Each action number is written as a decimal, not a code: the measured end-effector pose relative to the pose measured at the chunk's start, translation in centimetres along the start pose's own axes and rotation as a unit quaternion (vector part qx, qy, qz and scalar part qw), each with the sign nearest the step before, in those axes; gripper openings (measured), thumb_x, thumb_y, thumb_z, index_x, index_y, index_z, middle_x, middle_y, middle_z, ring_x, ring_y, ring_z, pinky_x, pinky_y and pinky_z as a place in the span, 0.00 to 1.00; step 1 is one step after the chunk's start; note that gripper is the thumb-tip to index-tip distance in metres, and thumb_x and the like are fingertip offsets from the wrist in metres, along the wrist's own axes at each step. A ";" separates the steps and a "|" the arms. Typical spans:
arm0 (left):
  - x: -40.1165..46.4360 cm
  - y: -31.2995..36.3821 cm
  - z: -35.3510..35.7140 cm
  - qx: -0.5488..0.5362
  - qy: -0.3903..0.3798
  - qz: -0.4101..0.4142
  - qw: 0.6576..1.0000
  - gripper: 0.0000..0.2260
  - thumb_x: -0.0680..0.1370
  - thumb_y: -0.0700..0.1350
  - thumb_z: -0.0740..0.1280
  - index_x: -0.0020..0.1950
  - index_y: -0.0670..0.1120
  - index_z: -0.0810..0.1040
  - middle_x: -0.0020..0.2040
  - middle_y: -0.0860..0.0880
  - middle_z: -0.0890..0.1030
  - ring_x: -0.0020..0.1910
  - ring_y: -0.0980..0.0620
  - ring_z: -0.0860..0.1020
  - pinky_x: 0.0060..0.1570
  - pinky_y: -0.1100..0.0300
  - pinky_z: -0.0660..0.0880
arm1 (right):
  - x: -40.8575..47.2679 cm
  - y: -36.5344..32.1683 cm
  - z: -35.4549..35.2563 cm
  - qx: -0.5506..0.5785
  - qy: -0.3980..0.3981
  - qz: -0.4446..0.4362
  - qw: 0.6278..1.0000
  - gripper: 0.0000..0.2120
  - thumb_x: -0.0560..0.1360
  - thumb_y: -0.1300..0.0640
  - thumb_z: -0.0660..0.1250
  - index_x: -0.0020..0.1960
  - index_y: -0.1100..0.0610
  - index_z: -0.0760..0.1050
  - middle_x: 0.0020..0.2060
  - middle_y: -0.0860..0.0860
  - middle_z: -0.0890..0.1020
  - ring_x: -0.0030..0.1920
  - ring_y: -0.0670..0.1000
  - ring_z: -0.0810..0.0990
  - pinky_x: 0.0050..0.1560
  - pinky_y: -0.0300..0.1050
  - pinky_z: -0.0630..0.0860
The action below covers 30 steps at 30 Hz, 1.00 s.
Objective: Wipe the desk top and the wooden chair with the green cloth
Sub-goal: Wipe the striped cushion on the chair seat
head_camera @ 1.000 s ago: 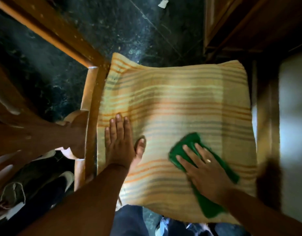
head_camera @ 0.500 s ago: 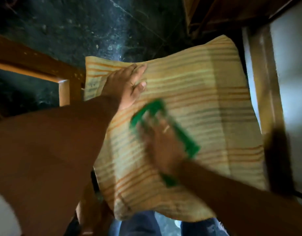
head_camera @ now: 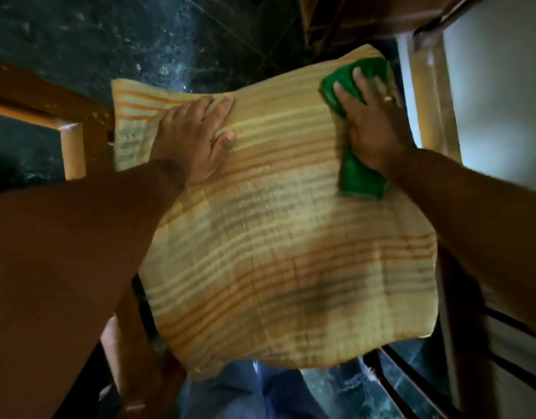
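A striped yellow-and-orange cushion [head_camera: 278,237] covers the seat of the wooden chair [head_camera: 70,137], whose frame shows at the left. My right hand [head_camera: 372,125] presses flat on the green cloth [head_camera: 357,173] at the cushion's far right corner; the cloth sticks out above and below the palm. My left hand [head_camera: 197,137] lies flat, fingers spread, on the cushion's far left part and holds nothing. The seat wood under the cushion is hidden.
Dark stone floor [head_camera: 124,40] lies beyond the chair. Another wooden piece of furniture [head_camera: 351,16] stands at the top right, and a pale wall or panel [head_camera: 496,101] runs down the right side. My blue-trousered legs [head_camera: 248,394] show below the cushion.
My right hand has slid the green cloth from the cushion's middle to its far right corner. My left hand has stayed pressed on the cushion's far left part.
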<state>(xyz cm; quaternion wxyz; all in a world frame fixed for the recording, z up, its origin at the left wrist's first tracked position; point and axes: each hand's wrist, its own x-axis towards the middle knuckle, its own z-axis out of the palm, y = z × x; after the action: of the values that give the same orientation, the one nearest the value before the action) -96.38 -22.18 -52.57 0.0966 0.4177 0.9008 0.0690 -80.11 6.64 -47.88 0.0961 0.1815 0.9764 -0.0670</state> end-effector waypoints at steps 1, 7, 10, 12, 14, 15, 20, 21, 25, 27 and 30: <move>0.0 0.0 0.0 0.003 0.002 0.004 1.000 0.28 0.80 0.60 0.51 0.79 0.53 0.58 0.73 0.39 0.69 0.67 0.35 0.70 0.66 0.41 0.63 | -0.7 -0.5 0.1 0.015 0.002 0.010 1.000 0.29 0.79 0.57 0.56 0.79 0.50 0.57 0.80 0.58 0.55 0.77 0.69 0.54 0.74 0.61 0.55; 0.1 0.1 -0.2 0.026 -0.029 0.005 0.999 0.27 0.81 0.61 0.49 0.79 0.54 0.55 0.73 0.38 0.68 0.67 0.33 0.69 0.65 0.39 0.64 | -23.6 -12.0 5.7 0.051 -0.100 -0.238 0.965 0.31 0.71 0.55 0.67 0.74 0.52 0.68 0.75 0.60 0.66 0.73 0.68 0.66 0.67 0.66 0.69; 0.1 1.1 -1.0 0.050 -0.077 -0.032 0.995 0.28 0.81 0.61 0.47 0.80 0.54 0.52 0.77 0.38 0.62 0.71 0.33 0.65 0.69 0.38 0.60 | -26.6 -12.2 7.2 0.052 -0.144 -0.269 0.951 0.32 0.73 0.51 0.68 0.76 0.50 0.65 0.77 0.56 0.64 0.75 0.65 0.64 0.71 0.63 0.65; -0.5 2.8 -1.9 0.043 -0.115 -0.083 0.989 0.28 0.82 0.60 0.48 0.80 0.53 0.51 0.79 0.39 0.57 0.75 0.34 0.60 0.71 0.37 0.56 | -26.2 -11.9 5.8 0.079 -0.151 -0.243 0.955 0.29 0.77 0.48 0.64 0.77 0.49 0.62 0.78 0.56 0.61 0.76 0.65 0.60 0.73 0.63 0.59; -3.2 5.6 -3.4 0.027 -0.122 -0.103 0.987 0.27 0.82 0.58 0.52 0.79 0.48 0.57 0.78 0.38 0.60 0.74 0.34 0.62 0.70 0.38 0.59 | -27.0 -12.1 3.7 0.105 -0.134 -0.171 0.970 0.29 0.78 0.45 0.59 0.78 0.48 0.59 0.78 0.57 0.59 0.76 0.65 0.59 0.73 0.64 0.58; -5.3 7.2 -3.9 0.023 -0.117 -0.093 0.988 0.26 0.81 0.58 0.53 0.76 0.46 0.63 0.75 0.38 0.65 0.70 0.35 0.66 0.66 0.39 0.64 | -27.8 -12.0 3.0 0.121 -0.115 -0.115 0.979 0.30 0.78 0.44 0.58 0.78 0.49 0.59 0.78 0.58 0.61 0.75 0.65 0.62 0.71 0.63 0.62; -18.4 14.7 -4.3 -0.181 -0.160 -0.088 0.966 0.26 0.74 0.63 0.65 0.62 0.44 0.75 0.57 0.41 0.78 0.56 0.40 0.77 0.53 0.47 0.75 | -32.9 -10.3 1.2 0.167 -0.149 0.168 0.960 0.39 0.70 0.37 0.70 0.71 0.59 0.65 0.61 0.60 0.75 0.58 0.61 0.76 0.59 0.54 0.73; -19.8 15.6 -3.9 -0.233 -0.183 -0.116 0.948 0.28 0.72 0.60 0.71 0.64 0.43 0.75 0.58 0.41 0.78 0.57 0.41 0.77 0.55 0.47 0.75 | -33.6 -10.6 1.6 0.155 -0.194 0.179 0.952 0.41 0.67 0.35 0.72 0.70 0.59 0.65 0.60 0.59 0.74 0.57 0.60 0.76 0.58 0.54 0.73; -18.7 16.7 -3.1 -0.330 -0.234 -0.214 0.889 0.20 0.73 0.49 0.76 0.58 0.41 0.76 0.57 0.40 0.80 0.56 0.41 0.79 0.54 0.48 0.76 | -32.6 -11.0 3.1 0.184 -0.218 0.239 0.928 0.35 0.65 0.43 0.77 0.64 0.57 0.66 0.59 0.57 0.76 0.56 0.59 0.79 0.53 0.51 0.76; -16.7 16.5 -4.7 -0.360 -0.275 -0.206 0.868 0.08 0.76 0.46 0.73 0.47 0.43 0.78 0.49 0.39 0.82 0.49 0.41 0.82 0.48 0.50 0.76 | -31.4 -10.3 2.3 0.255 -0.236 0.247 0.905 0.29 0.67 0.48 0.78 0.62 0.56 0.72 0.57 0.56 0.80 0.55 0.58 0.80 0.52 0.50 0.77; -14.3 16.6 -10.4 -0.354 -0.321 -0.184 0.859 0.06 0.79 0.47 0.70 0.49 0.45 0.78 0.45 0.47 0.81 0.40 0.51 0.80 0.38 0.59 0.75 | -31.2 -9.0 -1.6 0.428 -0.222 0.223 0.847 0.18 0.66 0.53 0.81 0.52 0.56 0.81 0.48 0.54 0.85 0.49 0.53 0.84 0.50 0.51 0.80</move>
<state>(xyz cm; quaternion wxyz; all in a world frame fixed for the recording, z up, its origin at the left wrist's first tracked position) -77.47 -22.88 -37.38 0.5323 0.1812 0.7954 0.2262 -55.10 -12.11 -38.87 0.2353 0.3982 0.7368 -0.4932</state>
